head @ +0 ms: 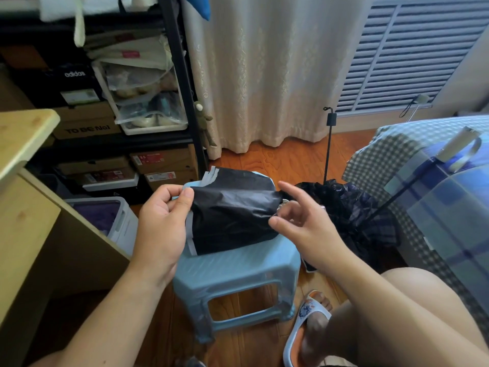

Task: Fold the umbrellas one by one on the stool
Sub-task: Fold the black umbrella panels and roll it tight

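Centrally, a light blue plastic stool (pixel 232 271) stands on the orange-brown wooden floor (pixel 291 160); all places below are taken from it. On the stool top: a collapsed umbrella with black fabric and a grey edge band (pixel 232 215), bunched, lying across the seat. Left hand (pixel 161 223) at the stool's left edge, thumb and fingers pinching the grey-banded end of the fabric. Right hand (pixel 304 221) at the stool's right side, beside the umbrella's narrow gathered end; fingers spread and loosely bent, index raised. Contact with the fabric cannot be told. Right of the stool, on the floor: a second umbrella, dark plaid fabric crumpled in a heap (pixel 357 215), its thin black shaft (pixel 328 149) standing up. Further right: a bed with checked blue-grey cover (pixel 397 154). Left of the stool: a pale wooden desk (pixel 23 213). Behind it: a black shelf stacked with shoe boxes (pixel 111 165) and a cream curtain (pixel 264 75). Near front-right leg: a foot in a white slipper (pixel 309 321).
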